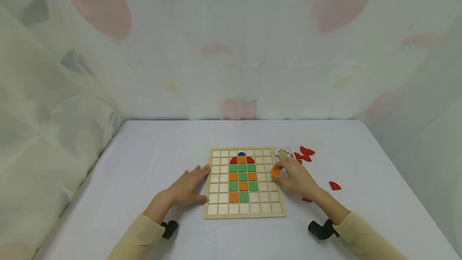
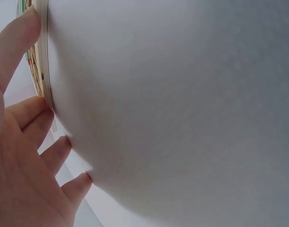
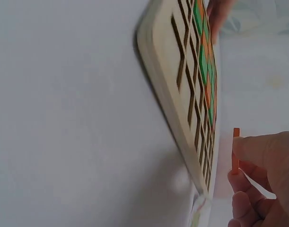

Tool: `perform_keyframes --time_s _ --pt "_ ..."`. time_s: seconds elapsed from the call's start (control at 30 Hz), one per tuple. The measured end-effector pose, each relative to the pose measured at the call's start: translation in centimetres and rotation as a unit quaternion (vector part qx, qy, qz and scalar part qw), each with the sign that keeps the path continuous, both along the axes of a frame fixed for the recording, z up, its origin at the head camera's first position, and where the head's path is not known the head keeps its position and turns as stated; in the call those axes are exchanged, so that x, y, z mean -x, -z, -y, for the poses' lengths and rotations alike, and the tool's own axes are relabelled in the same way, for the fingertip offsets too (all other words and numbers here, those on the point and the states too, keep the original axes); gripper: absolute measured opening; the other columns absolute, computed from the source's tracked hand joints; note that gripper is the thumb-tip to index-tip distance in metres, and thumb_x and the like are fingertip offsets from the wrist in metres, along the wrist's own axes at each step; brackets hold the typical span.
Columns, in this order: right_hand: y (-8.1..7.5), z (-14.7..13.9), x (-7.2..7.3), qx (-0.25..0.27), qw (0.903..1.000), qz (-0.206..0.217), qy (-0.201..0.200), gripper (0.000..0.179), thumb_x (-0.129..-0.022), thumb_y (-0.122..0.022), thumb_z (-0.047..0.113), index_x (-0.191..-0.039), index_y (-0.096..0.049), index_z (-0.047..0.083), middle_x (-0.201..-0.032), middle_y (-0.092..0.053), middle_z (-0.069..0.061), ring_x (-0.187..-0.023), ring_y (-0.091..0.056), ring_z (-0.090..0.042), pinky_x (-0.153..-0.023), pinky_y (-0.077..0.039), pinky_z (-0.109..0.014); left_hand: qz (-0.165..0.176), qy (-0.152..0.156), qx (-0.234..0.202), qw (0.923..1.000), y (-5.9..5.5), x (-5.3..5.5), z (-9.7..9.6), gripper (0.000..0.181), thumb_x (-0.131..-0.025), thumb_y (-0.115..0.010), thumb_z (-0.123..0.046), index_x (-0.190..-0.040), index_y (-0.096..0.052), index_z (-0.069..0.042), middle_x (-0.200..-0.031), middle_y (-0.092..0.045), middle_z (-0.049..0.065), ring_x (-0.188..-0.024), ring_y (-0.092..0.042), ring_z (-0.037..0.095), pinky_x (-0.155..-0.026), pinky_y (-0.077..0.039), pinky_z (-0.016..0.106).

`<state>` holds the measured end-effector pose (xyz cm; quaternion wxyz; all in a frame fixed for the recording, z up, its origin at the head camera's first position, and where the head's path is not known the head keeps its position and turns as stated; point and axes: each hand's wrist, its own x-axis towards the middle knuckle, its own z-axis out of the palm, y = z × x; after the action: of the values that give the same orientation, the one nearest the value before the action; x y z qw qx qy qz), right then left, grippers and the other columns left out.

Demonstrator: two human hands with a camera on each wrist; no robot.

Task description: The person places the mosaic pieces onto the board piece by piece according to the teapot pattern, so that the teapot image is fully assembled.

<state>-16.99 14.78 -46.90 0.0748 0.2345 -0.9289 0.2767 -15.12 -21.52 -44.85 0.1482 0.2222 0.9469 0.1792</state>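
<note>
A wooden grid board (image 1: pixel 223 210) lies on the table, a tower of green and orange square tiles set in its middle columns. Red quarter-circle pieces (image 1: pixel 234 160) flank an orange tile near the top, under a blue piece (image 1: pixel 241 154). My left hand (image 1: pixel 187 187) rests at the board's left edge with fingers spread; thumb and index touch its side in the left wrist view. Between thumb and fingertips, my right hand (image 1: pixel 296 177) pinches an orange square tile (image 1: pixel 275 173) over the board's right edge. The right wrist view shows this tile (image 3: pixel 236 151) edge-on, raised above the board.
Beside the board's upper right corner lies a printed pattern card (image 1: pixel 283 153), partly covered by my right hand. Several loose red quarter-circle pieces (image 1: pixel 306 158) lie right of it. Another red piece (image 1: pixel 335 185) sits farther right, and one (image 1: pixel 306 200) shows below my right wrist.
</note>
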Motion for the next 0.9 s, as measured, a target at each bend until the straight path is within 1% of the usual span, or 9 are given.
perform_keyframes --time_s 0.17,0.3,0.37,0.43,0.57,0.63,0.8,0.9 --pt "0.0 1.5 -1.7 -0.002 0.9997 0.019 -0.014 0.022 -0.075 -0.073 0.013 -0.096 -0.064 0.013 -0.092 -0.06 0.004 -0.085 -0.052 -0.014 -0.075 -0.047 -0.03 0.002 -0.003 0.001 1.0 0.0 0.0 -0.1 0.089 -0.075 -0.075 -0.035 -0.145 -0.028 -0.009 -0.152 -0.023 0.005 -0.14 -0.017 0.033 -0.109 -0.013 0.059" --pt "0.3 2.5 -2.6 -0.01 0.9993 0.015 -0.033 0.021 -0.075 -0.073 0.015 -0.094 -0.064 0.015 -0.092 -0.059 0.007 -0.081 -0.047 -0.008 -0.07 -0.044 -0.024 0.001 -0.002 0.001 1.0 0.0 0.0 -0.1 0.088 -0.075 -0.075 -0.035 -0.145 -0.028 -0.009 -0.152 -0.023 0.005 -0.14 -0.017 0.033 -0.109 -0.013 0.059" --pt "0.6 2.9 -3.0 -0.009 0.999 0.01 -0.043 0.021 -0.074 -0.073 0.015 -0.093 -0.064 0.015 -0.091 -0.059 0.007 -0.079 -0.045 -0.007 -0.068 -0.043 -0.024 -0.002 0.0 0.001 1.0 0.0 0.1 0.0 0.088 -0.075 -0.075 -0.035 -0.145 -0.028 -0.009 -0.152 -0.023 0.005 -0.14 -0.017 0.033 -0.108 -0.013 0.06" --pt "0.8 3.3 -3.3 -0.015 0.9988 0.005 -0.047 0.02 -0.074 -0.073 0.017 -0.093 -0.064 0.016 -0.092 -0.059 0.008 -0.079 -0.045 -0.007 -0.069 -0.043 -0.024 -0.003 0.002 0.0 1.0 0.0 0.0 0.0 0.088 -0.075 -0.074 -0.036 -0.145 -0.028 -0.009 -0.152 -0.023 0.005 -0.139 -0.018 0.034 -0.108 -0.013 0.06" --pt "1.0 4.2 -3.7 -0.027 0.9984 0.001 -0.049 0.02 -0.075 -0.073 0.019 -0.092 -0.065 0.017 -0.092 -0.059 0.007 -0.081 -0.046 -0.007 -0.07 -0.043 -0.026 -0.004 0.004 -0.003 1.0 0.1 0.0 0.1 0.088 -0.075 -0.074 -0.035 -0.145 -0.028 -0.008 -0.152 -0.023 0.005 -0.139 -0.018 0.034 -0.108 -0.013 0.061" --pt "1.0 4.6 -3.8 -0.032 0.9983 0.006 -0.049 0.019 -0.075 -0.073 0.021 -0.092 -0.065 0.018 -0.092 -0.059 0.008 -0.082 -0.046 -0.007 -0.071 -0.044 -0.026 -0.004 0.004 -0.003 1.0 0.1 0.0 0.1 0.088 -0.075 -0.074 -0.036 -0.145 -0.028 -0.008 -0.152 -0.023 0.005 -0.139 -0.018 0.034 -0.108 -0.013 0.061" --pt "1.1 5.3 -3.8 -0.045 0.9973 0.013 -0.057 0.019 -0.075 -0.072 0.021 -0.093 -0.065 0.019 -0.092 -0.058 0.009 -0.083 -0.048 -0.007 -0.072 -0.044 -0.028 -0.004 0.004 -0.002 1.0 0.1 0.1 0.1 0.088 -0.076 -0.074 -0.036 -0.145 -0.028 -0.009 -0.152 -0.023 0.005 -0.139 -0.018 0.034 -0.108 -0.013 0.061" --pt "1.2 5.5 -3.8 -0.056 0.9968 0.007 -0.057 0.019 -0.074 -0.072 0.022 -0.092 -0.065 0.019 -0.092 -0.058 0.009 -0.083 -0.049 -0.008 -0.071 -0.044 -0.028 -0.002 0.003 -0.003 1.0 0.2 0.1 0.0 0.088 -0.076 -0.074 -0.035 -0.145 -0.028 -0.009 -0.152 -0.023 0.005 -0.14 -0.017 0.033 -0.108 -0.013 0.06"
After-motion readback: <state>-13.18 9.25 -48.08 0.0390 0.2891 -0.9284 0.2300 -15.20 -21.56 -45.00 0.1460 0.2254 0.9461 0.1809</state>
